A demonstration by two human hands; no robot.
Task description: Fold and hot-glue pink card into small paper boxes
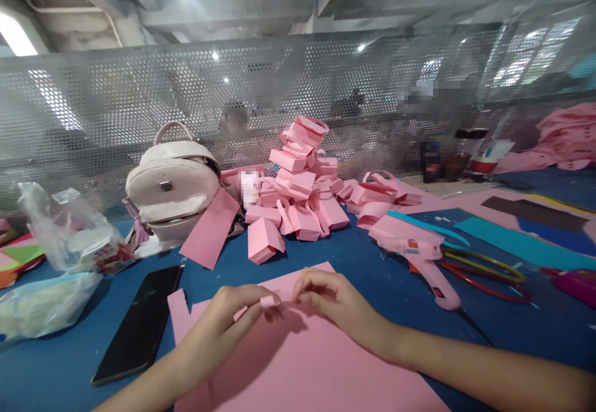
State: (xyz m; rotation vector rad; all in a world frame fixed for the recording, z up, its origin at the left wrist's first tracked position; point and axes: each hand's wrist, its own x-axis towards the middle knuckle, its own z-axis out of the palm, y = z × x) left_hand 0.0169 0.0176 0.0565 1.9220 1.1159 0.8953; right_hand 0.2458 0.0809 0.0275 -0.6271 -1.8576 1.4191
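Observation:
My left hand (233,313) is closed above a large sheet of pink paper (321,362), its thumb and fingertips pinching a small strip of pink paper (269,302). Just to the right, my right hand (333,300) has its fingers curled in and pressed together over the same sheet. Whatever lies between those fingers, if anything, is hidden. The two hands are close but apart. Along the sheet's left side lies a narrow pink paper strip (179,313).
A black phone (139,325) lies on the blue table (372,269). Behind stand a pile of pink paper bags (298,182) and a pale backpack (172,182). To the right are a pink glue gun (414,250) with its cord and coloured rings (488,275). Plastic bags (51,306) sit left.

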